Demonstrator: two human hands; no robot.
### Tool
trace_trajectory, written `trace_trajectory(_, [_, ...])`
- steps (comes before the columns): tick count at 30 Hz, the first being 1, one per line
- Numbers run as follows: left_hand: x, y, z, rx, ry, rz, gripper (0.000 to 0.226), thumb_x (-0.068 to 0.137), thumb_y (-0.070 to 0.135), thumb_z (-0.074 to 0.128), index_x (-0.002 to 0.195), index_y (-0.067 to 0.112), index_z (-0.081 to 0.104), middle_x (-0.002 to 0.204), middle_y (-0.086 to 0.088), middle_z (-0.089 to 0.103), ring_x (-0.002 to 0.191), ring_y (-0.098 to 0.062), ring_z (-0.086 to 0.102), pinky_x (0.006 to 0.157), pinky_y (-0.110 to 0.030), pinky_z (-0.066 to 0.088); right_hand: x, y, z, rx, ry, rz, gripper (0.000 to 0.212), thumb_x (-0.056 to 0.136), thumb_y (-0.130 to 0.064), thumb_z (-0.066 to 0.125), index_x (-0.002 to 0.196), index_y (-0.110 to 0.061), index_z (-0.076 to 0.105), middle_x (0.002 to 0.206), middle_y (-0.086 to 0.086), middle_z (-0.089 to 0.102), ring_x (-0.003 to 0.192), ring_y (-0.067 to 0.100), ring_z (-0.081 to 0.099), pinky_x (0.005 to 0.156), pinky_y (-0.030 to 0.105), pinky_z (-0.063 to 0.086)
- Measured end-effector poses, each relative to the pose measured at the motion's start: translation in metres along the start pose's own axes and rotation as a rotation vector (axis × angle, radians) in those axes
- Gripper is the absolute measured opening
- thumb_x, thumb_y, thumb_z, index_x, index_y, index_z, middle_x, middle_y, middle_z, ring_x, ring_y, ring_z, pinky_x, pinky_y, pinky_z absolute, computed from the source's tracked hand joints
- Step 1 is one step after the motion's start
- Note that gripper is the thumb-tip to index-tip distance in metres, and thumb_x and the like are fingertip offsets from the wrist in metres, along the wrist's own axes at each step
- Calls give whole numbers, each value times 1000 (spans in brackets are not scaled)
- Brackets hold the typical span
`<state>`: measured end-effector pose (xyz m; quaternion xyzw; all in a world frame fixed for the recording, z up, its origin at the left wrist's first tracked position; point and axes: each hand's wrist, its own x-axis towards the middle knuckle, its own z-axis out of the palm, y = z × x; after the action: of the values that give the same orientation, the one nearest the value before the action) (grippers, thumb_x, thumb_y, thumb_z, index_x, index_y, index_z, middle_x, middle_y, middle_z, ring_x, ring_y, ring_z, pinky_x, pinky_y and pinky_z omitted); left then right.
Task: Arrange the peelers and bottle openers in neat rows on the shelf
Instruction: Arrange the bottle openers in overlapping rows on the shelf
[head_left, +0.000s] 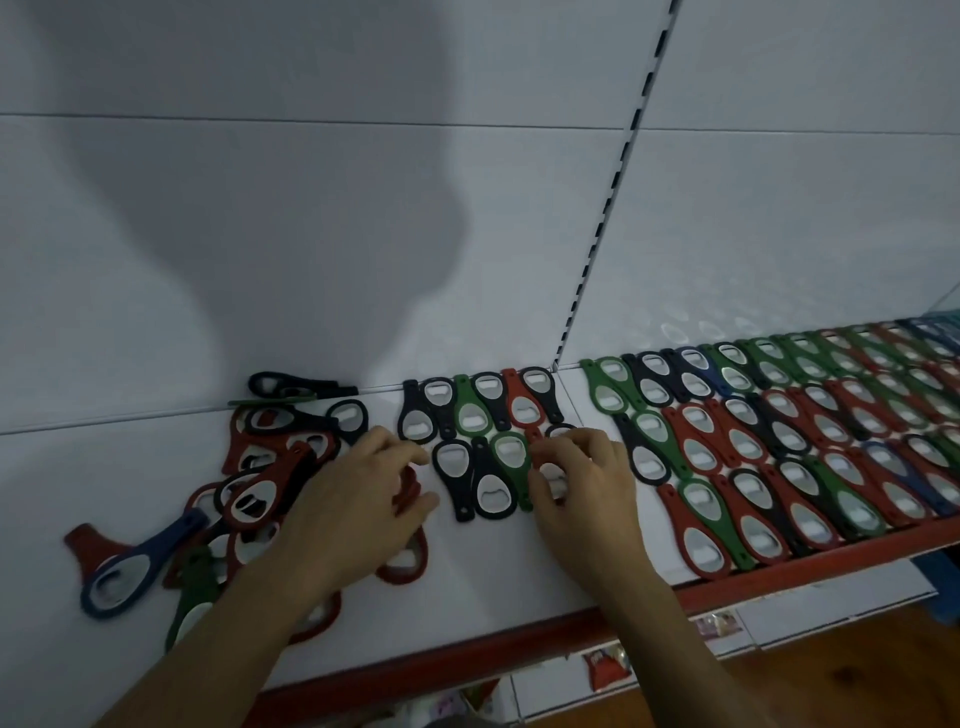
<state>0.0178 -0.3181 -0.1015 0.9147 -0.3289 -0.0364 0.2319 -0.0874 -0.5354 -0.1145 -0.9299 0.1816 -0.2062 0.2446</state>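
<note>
Bottle openers in red, green, black and blue lie on a white shelf (493, 587). Neat interlocked rows (779, 441) fill the right part. A short back row (478, 405) and a partial second row (480, 478) sit in the middle. A loose pile (260, 483) lies at the left, with a blue opener (135, 566) at its near edge. My left hand (363, 514) holds red openers (408, 488) in its curled fingers beside the pile. My right hand (582, 488) pinches a red opener (540, 452) at the right end of the second row.
The shelf has a red front edge (519, 649) and a white back panel with a slotted upright (608, 208). A lower shelf with packets (602, 665) and a wooden floor show below at the right.
</note>
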Motion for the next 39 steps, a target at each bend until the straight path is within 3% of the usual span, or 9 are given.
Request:
trace_trajectory(5, [-10, -22, -20, -120, 46, -88, 36, 94, 30, 66, 130, 28, 62, 107, 16, 55, 97, -5, 56, 85, -23, 46, 2, -36, 9, -11, -342, -531, 38, 90, -14, 66, 126, -27, 67, 118, -3, 56, 111, 20, 45, 89, 40, 47])
trace_trajectory(8, [-21, -32, -24, -187, 24, -135, 48, 99, 20, 56, 145, 30, 48, 126, 11, 53, 113, -7, 52, 97, -27, 43, 7, -58, 21, -183, -552, -731, 56, 92, -10, 60, 139, -41, 53, 138, -2, 42, 123, 23, 35, 94, 43, 41])
trace_trajectory(11, [-33, -41, -25, -266, 33, -161, 47, 103, 20, 47, 150, 30, 43, 142, 12, 47, 128, -6, 45, 109, -30, 38, 14, -69, 26, -265, -608, -861, 61, 92, -10, 57, 142, -42, 46, 144, 2, 37, 126, 26, 34, 98, 47, 38])
trace_trajectory(14, [-43, -44, -25, -296, 87, -173, 49, 100, 19, 53, 145, 36, 46, 137, 20, 47, 122, 3, 46, 104, -25, 38, 19, -75, 29, -265, -619, -931, 53, 93, -16, 62, 139, -34, 45, 139, -1, 40, 121, 23, 36, 99, 46, 39])
trace_trajectory(18, [-43, -40, -19, -202, 81, -92, 36, 96, 31, 66, 131, 38, 59, 113, 27, 50, 101, 8, 53, 84, -16, 47, 27, -77, 21, -88, -673, -875, 29, 90, -17, 69, 116, -25, 59, 110, -6, 60, 99, 12, 44, 86, 35, 43])
trace_trajectory(23, [-42, -28, -3, 40, -9, -121, 55, 92, 54, 65, 143, 36, 53, 125, 19, 44, 100, -4, 56, 75, -17, 44, 47, -59, 4, 190, -508, -577, 11, 90, -12, 73, 95, -21, 71, 88, -18, 61, 80, 1, 54, 70, 12, 41])
trace_trajectory(26, [-43, -22, -1, 135, -24, -198, 65, 86, 63, 65, 143, 37, 49, 124, 13, 48, 102, -10, 58, 73, -24, 47, 48, -59, 12, 228, -350, -566, 16, 83, -2, 77, 92, -15, 76, 94, -8, 69, 88, 5, 61, 77, 13, 47])
trace_trajectory(31, [-43, -15, -11, 181, -60, -250, 40, 83, 47, 62, 117, 29, 51, 97, 10, 48, 82, -9, 54, 63, -26, 50, 27, -62, 36, 170, -314, -673, 25, 75, 15, 69, 90, -5, 76, 98, 7, 72, 92, 22, 68, 82, 36, 57])
trace_trajectory(39, [-41, -18, -12, 60, 3, -160, 24, 97, 14, 54, 119, 22, 50, 107, 8, 45, 85, -6, 51, 64, -17, 41, 25, -51, 34, 152, -306, -663, 30, 74, 19, 65, 90, -4, 77, 103, 9, 75, 96, 24, 72, 85, 38, 59])
